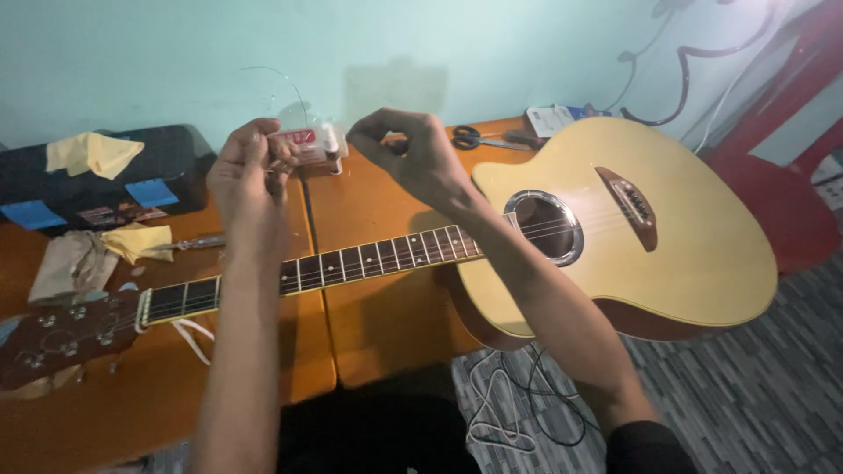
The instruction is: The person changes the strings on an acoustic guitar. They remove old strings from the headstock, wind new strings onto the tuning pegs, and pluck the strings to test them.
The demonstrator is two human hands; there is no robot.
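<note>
I hold both hands raised over the guitar [615,237] on the table [369,325]. My left hand [248,171] pinches a small red-and-white packet [299,145]; my right hand [413,154] pinches shut on what seems a thin wire [294,88], mid-unpacking. Steady, gentle pulling suits it.

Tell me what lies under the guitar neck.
Under the guitar neck the orange table shows, with a white strip near the headstock. Whatever sits directly beneath the neck is covered.
</note>
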